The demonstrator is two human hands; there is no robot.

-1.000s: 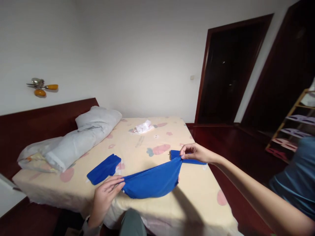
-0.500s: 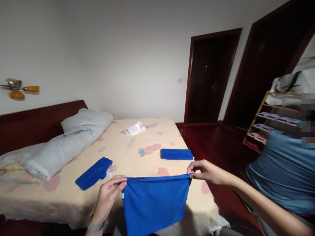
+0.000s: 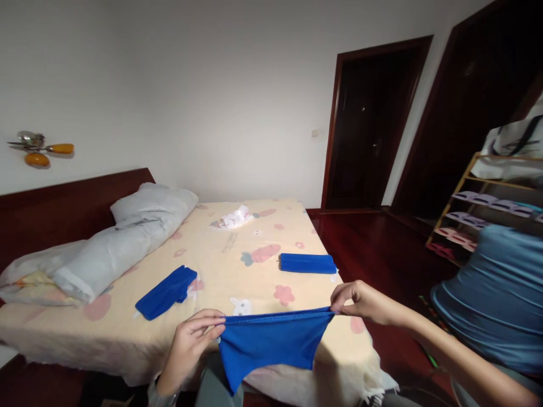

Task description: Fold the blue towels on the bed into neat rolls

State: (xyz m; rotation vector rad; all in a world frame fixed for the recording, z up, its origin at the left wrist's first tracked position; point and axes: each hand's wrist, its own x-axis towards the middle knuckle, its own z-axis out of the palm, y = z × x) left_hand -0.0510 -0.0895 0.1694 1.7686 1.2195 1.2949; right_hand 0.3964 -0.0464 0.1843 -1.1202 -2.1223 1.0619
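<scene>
A blue cloth (image 3: 271,342) is stretched between my two hands over the near edge of the bed (image 3: 127,345). Its top edge runs almost straight, while the lower part hangs and curves up in the middle. My left hand (image 3: 193,342) pinches the top left corner between thumb and fingers. At the top right corner, my right hand (image 3: 358,305) pinches the cloth the same way. Beyond my left hand lies a folded blue cloth (image 3: 167,292), slanted and uneven at one end. Another folded blue cloth (image 3: 307,263), a neat rectangle, lies beyond my right hand.
A crumpled white item (image 3: 236,217) rests farther back on the bed. Grey bedding (image 3: 123,240) is heaped along the headboard (image 3: 76,195). To the right stand a slipper rack (image 3: 475,178) and a blue-covered object (image 3: 496,294). A dark door (image 3: 369,124) is behind.
The stretched cloth's lower edge has swung upward and away, so less of it hangs down. Both hands keep their corners and appear slightly lower and farther right in view. The camera has shifted a little.
</scene>
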